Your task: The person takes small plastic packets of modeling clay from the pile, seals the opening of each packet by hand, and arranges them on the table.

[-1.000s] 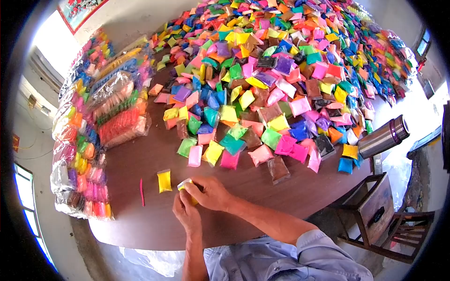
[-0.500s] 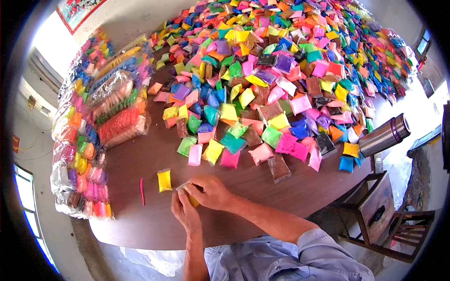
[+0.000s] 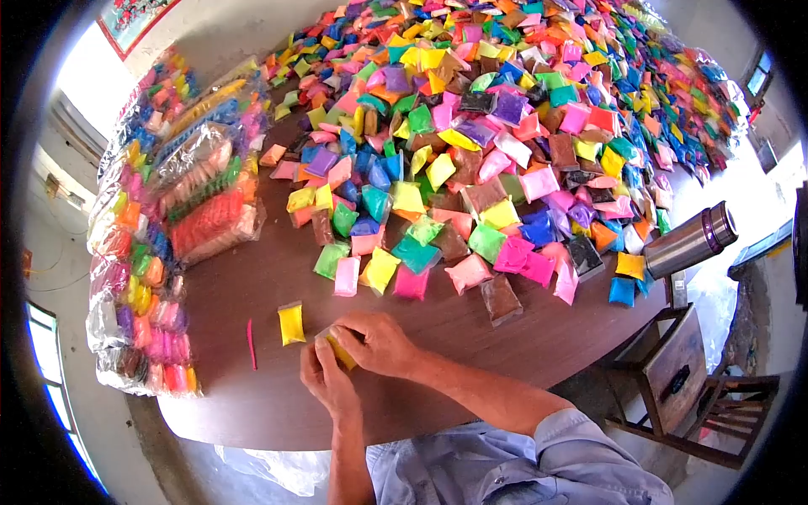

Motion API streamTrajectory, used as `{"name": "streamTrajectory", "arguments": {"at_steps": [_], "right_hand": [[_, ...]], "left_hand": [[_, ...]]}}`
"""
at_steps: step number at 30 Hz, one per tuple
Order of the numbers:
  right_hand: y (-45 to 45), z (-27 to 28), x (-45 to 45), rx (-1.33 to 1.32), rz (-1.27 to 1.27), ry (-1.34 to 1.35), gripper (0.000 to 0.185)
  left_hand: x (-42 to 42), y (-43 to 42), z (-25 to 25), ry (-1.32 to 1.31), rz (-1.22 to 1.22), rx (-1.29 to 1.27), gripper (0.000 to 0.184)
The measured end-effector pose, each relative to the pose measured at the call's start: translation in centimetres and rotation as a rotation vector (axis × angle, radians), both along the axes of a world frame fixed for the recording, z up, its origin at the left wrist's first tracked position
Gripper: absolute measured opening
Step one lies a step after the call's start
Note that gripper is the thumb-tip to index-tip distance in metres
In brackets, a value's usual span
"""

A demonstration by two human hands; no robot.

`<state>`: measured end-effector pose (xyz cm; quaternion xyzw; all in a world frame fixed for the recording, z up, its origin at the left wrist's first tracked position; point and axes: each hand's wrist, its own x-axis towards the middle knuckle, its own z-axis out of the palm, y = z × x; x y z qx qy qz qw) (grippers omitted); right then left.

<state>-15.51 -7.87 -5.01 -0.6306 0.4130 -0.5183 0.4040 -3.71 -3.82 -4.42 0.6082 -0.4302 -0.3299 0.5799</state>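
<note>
Where hands overlap, yellow packet is half-hidden.

The person wears a pale blue-grey shirt of plain, matte cloth, creased across the front. The right sleeve, matching in colour, ends near the elbow, leaving the forearm bare.

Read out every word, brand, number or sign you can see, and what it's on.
No text is legible.
Held yellow packet: partly hidden by the fingers, nothing readable.
Loose yellow packet: nothing readable.
Heaped packets: too small.
Flask: nothing readable.
Wall picture: cut off, too blurred.
</note>
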Motion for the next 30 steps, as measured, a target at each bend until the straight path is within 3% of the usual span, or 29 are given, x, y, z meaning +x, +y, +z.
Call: {"name": "streamTrajectory", "arguments": {"at_steps": [5,9,11,13,16,17,18,20,24,28,30], "right_hand": [[-0.8,0.5,-0.8,-0.055,-0.082,-0.049,0.017],[-1.7,0.3,-2.1,-0.052,-0.201,-0.063,0.015],[-2.1,0.3,-3.1,-0.023,-0.276,-0.036,0.014],[-2.6,-0.4,-3.7,-0.052,-0.367,-0.048,0.015],[-2.6,0.4,-3.9,0.014,-0.450,-0.148,0.021],[-2.6,0.2,-4.1,-0.003,-0.462,-0.094,0.023],[-2.7,-0.9,-4.4,-0.037,-0.496,0.010,0.027],[-2.9,-2.4,-4.8,0.084,-0.539,-0.064,0.034],[-3.3,-2.8,-6.2,0.067,-0.457,0.219,0.040],[-3.6,-6.3,-7.7,0.008,-0.539,0.248,0.038],[-3.8,-9.3,-9.8,0.172,-0.706,0.116,0.048]], "left_hand": [[-1.0,-1.6,1.7,-0.197,0.036,-0.048,0.026],[-2.1,-3.8,2.6,-0.257,-0.133,-0.100,0.024],[-2.5,-4.9,1.2,-0.173,-0.182,-0.017,0.021],[-4.5,-5.6,1.9,0.107,-0.284,-0.057,0.020],[-4.5,-6.5,1.4,-0.241,-0.341,-0.025,0.027],[-4.3,-7.0,1.5,-0.238,-0.375,-0.076,0.029],[-3.9,-7.3,1.4,-0.261,-0.433,-0.078,0.026],[-4.4,-7.9,-1.2,-0.445,-0.404,-0.239,0.021],[-3.6,-8.4,-2.8,-0.317,-0.468,-0.255,0.025],[-3.4,-8.6,-2.0,-0.275,-0.573,-0.254,0.030],[-3.2,-8.4,-1.2,-0.200,-0.592,-0.209,0.031]]}}
